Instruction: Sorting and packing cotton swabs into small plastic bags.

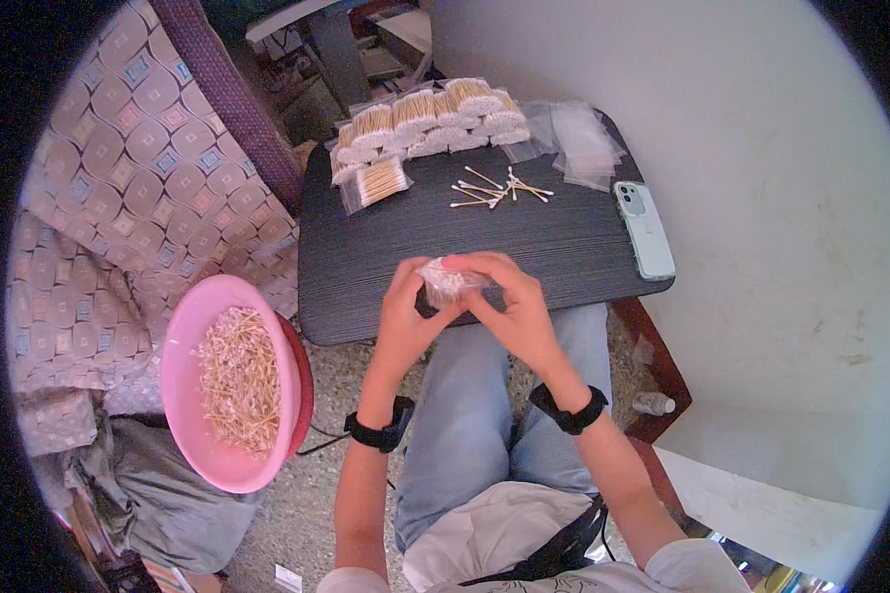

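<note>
Both my hands grip a small clear plastic bag of cotton swabs above the table's near edge. My left hand is closed on the bag's left side. From the right, my right hand is closed on it too, fingers across its top. White cotton tips show through the plastic; the rest is covered by my fingers. Beyond my hands several loose cotton swabs lie scattered on the dark table. One filled bag lies flat to their left, in front of a stacked pile of filled swab bags.
Flat clear empty bags lie at the table's far right, with a pale phone near the right edge. A pink basin full of loose swabs stands at left, by a patterned sofa. A white wall bounds the right.
</note>
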Demonstrator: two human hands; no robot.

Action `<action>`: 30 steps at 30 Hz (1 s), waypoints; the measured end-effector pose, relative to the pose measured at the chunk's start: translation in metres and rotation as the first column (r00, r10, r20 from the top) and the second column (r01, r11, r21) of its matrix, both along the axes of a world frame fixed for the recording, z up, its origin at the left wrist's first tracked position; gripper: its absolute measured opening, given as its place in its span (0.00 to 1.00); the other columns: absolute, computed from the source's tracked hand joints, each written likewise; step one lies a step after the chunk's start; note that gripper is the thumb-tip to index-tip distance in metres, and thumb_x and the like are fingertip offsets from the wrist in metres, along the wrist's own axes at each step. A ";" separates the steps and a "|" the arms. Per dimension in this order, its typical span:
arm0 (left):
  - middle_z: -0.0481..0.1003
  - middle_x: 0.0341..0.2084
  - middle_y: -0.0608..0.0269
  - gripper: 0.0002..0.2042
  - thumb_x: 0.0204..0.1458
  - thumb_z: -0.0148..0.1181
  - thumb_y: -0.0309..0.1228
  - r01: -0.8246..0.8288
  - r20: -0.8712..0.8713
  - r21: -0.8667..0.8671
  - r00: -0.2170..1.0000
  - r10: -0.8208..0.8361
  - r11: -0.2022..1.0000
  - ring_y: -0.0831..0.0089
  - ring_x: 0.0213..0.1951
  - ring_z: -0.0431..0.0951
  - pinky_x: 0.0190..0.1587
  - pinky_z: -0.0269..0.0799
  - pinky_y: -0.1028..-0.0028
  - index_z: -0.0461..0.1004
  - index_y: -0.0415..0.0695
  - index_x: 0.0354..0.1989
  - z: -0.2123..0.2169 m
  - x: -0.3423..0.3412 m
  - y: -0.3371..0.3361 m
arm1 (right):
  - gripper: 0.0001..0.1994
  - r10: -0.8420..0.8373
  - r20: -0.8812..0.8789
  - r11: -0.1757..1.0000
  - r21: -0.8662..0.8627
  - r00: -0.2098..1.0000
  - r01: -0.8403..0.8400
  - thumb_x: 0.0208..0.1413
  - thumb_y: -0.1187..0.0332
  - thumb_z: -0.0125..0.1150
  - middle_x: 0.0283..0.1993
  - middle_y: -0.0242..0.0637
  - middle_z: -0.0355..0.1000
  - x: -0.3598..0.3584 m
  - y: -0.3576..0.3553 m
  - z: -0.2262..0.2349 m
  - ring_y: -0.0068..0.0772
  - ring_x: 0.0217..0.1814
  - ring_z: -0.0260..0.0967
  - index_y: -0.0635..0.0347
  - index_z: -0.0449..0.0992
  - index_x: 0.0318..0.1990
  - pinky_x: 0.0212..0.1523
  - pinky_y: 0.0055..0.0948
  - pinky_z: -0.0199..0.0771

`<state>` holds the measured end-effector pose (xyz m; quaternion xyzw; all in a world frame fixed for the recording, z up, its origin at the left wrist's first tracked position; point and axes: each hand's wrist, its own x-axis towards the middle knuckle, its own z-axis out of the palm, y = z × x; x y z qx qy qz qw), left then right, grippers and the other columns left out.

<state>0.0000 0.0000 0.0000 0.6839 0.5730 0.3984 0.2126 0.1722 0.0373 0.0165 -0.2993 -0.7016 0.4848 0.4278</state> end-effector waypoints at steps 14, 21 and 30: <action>0.71 0.48 0.62 0.19 0.54 0.59 0.29 0.165 0.688 -0.018 0.718 -0.108 0.986 0.73 0.51 0.70 0.57 0.62 0.72 0.65 0.38 0.53 -0.016 0.022 0.019 | 0.16 -0.025 -0.248 0.949 -0.311 0.969 -0.055 0.53 0.72 0.62 0.49 0.40 0.72 0.000 0.022 -0.027 0.27 0.51 0.69 0.65 0.71 0.49 0.53 0.27 0.68; 0.73 0.45 0.61 0.16 0.54 0.60 0.30 0.130 0.737 -0.046 0.674 -0.054 0.990 0.74 0.52 0.69 0.56 0.62 0.73 0.70 0.39 0.49 -0.027 0.015 0.013 | 0.10 -0.025 -0.362 0.917 -0.379 0.932 -0.123 0.52 0.74 0.62 0.51 0.42 0.70 -0.014 0.017 -0.029 0.29 0.54 0.67 0.64 0.72 0.41 0.54 0.28 0.66; 0.75 0.39 0.63 0.09 0.52 0.58 0.29 0.054 0.728 -0.055 0.686 0.003 0.997 0.77 0.43 0.73 0.50 0.65 0.75 0.73 0.41 0.40 -0.029 0.020 0.013 | 0.05 -0.057 -0.385 0.888 -0.441 0.921 -0.129 0.54 0.74 0.60 0.53 0.43 0.68 -0.018 0.014 -0.040 0.30 0.64 0.58 0.61 0.70 0.36 0.59 0.27 0.59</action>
